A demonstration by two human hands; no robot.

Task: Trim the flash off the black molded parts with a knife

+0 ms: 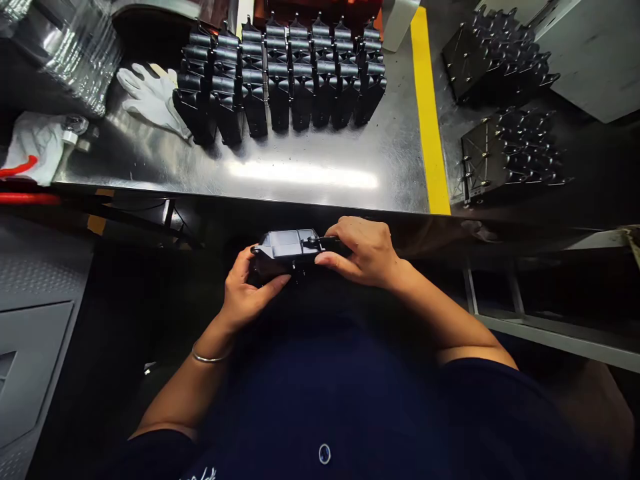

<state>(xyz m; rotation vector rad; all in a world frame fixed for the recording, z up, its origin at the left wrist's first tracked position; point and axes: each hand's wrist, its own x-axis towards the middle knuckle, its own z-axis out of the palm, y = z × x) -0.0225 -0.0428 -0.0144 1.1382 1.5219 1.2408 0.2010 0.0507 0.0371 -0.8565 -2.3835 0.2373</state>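
A black moulded plastic part with a shiny, light-reflecting top face is held in front of my body, below the table edge. My left hand grips its left end, thumb along the near side and fingers behind. At the part's right end, my right hand pinches a slim dark tool between thumb and fingers. The tool's tip meets or overlaps the part's right edge; its exact kind is too dark to make out. Small pins stick out from the part's underside.
Rows of similar black parts stand on the metal table. White gloves and stacked clear plastic packs lie to the left. Beyond a yellow stripe, more black parts are stacked. A grey machine panel stands at left.
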